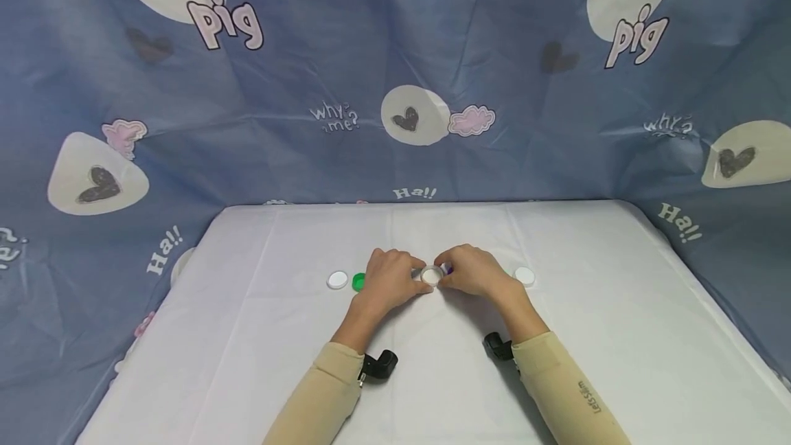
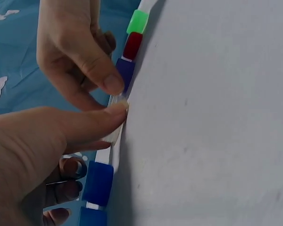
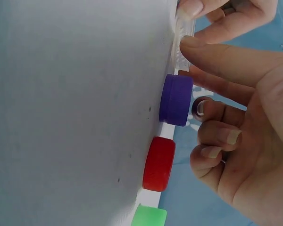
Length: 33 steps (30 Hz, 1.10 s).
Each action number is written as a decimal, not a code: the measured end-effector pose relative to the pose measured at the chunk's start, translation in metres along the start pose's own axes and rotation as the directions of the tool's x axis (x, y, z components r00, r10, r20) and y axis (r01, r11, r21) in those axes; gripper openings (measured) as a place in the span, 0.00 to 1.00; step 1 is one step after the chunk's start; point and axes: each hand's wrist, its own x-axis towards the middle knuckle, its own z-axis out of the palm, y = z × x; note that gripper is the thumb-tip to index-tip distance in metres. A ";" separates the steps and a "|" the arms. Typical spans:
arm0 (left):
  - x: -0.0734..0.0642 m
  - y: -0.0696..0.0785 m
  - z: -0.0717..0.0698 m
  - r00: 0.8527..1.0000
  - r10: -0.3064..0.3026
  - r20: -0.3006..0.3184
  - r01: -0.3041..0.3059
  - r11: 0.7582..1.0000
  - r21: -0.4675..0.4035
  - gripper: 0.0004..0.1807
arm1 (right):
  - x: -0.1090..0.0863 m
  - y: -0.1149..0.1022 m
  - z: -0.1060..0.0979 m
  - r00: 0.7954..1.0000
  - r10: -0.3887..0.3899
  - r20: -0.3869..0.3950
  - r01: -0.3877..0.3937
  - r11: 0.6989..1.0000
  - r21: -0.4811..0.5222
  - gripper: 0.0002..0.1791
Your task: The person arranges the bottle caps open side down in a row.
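Observation:
A clear ribbed bottle cap [image 1: 432, 275] lies between both hands over the white table. From its left side, my left hand [image 1: 391, 281] holds it with thumb and index finger. My right hand [image 1: 474, 270] pinches the opposite side, its thumb on the ribbed edge in the right wrist view. Just beside the clear cap is a purple cap [image 3: 177, 100], followed by a red cap [image 3: 159, 164] and a light green cap [image 3: 149, 215]. On the left hand's side stand a blue cap [image 2: 98, 183] and another blue cap [image 2: 93, 217]. Whether the clear cap touches the table is hard to tell.
The caps form a row across the white-covered table [image 1: 247, 362]. A white cap [image 1: 337, 280] and a green cap [image 1: 358, 282] are at the row's left; another white cap [image 1: 524, 276] is at its right. A blue printed curtain [image 1: 309, 156] hangs behind the table.

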 end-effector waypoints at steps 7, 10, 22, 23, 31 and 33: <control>0.000 0.006 0.002 1.000 -0.019 -0.011 0.019 1.000 -0.001 0.25 | -0.001 -0.001 0.001 1.000 0.002 -0.006 -0.003 1.000 -0.015 0.23; 0.001 0.005 0.002 1.000 -0.011 -0.015 0.011 1.000 0.015 0.25 | -0.002 -0.002 0.000 1.000 0.001 -0.014 -0.001 1.000 -0.020 0.24; 0.003 -0.001 -0.009 0.995 0.059 -0.086 -0.060 0.998 -0.006 0.21 | -0.005 0.005 -0.008 0.997 -0.012 -0.076 0.022 0.992 0.127 0.22; 0.003 -0.001 -0.010 0.994 0.065 -0.086 -0.066 0.998 -0.007 0.20 | -0.005 0.006 -0.008 0.997 -0.017 -0.074 0.026 0.991 0.133 0.22; 0.003 -0.003 -0.010 0.989 0.089 -0.119 -0.088 0.996 0.009 0.20 | -0.004 0.010 -0.009 0.992 -0.048 -0.114 0.073 0.972 0.222 0.19; 0.004 -0.003 -0.010 0.980 0.105 -0.166 -0.101 0.994 0.035 0.18 | -0.005 0.011 -0.010 0.992 -0.038 -0.121 0.069 0.963 0.261 0.18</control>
